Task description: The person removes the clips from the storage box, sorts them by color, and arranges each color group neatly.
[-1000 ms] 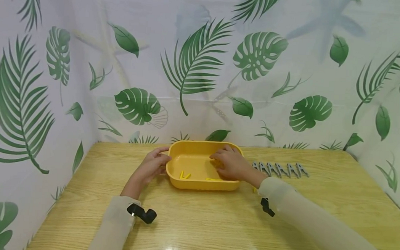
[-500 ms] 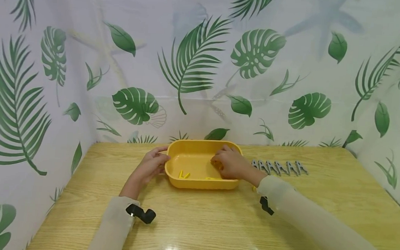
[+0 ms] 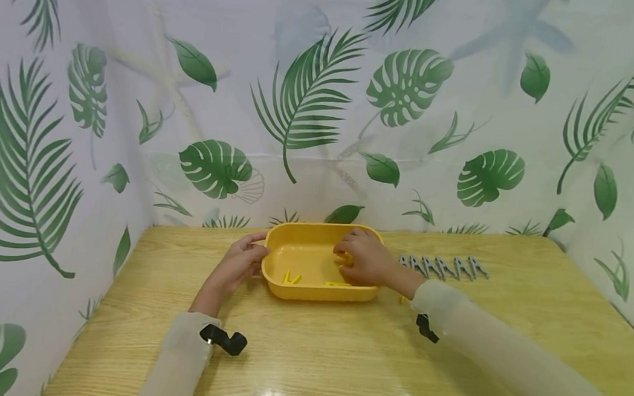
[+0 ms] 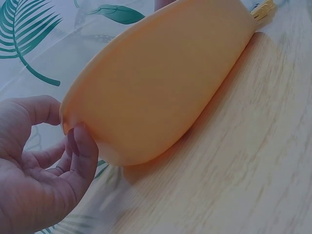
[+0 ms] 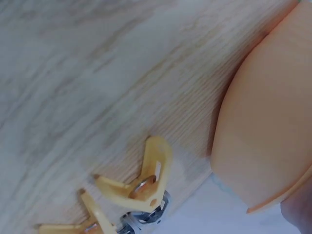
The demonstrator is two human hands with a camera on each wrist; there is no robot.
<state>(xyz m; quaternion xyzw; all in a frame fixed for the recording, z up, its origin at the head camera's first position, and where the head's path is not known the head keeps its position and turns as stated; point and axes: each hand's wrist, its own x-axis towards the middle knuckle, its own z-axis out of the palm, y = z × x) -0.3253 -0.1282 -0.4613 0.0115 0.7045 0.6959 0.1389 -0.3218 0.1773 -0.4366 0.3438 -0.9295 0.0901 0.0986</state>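
Observation:
At the left end of a yellow basin [image 3: 292, 245], my left hand [image 3: 235, 262] holds its end by the rim, with thumb and fingertips on the wall in the left wrist view. My right hand [image 3: 364, 259] reaches over the right side into the basin with its fingers curled down. Some yellow shows between the thumb and fingers, and I cannot tell whether it is a clip or the basin behind. A yellow spring clip [image 3: 292, 278] lies at the basin's front left, and another yellow piece [image 3: 335, 284] lies beside the right hand.
Several grey spring clips [image 3: 443, 267] stand in a row on the wooden table [image 3: 307, 355], right of the basin. Yellow spring clips [image 5: 156, 151] lie just in front of them, mostly hidden by the right forearm in the head view. A leaf-patterned cloth [image 3: 322, 119] hangs behind.
My right hand's fingers have drawn closer together inside the basin. The left hand keeps its hold, and the basin and clips stay in place.

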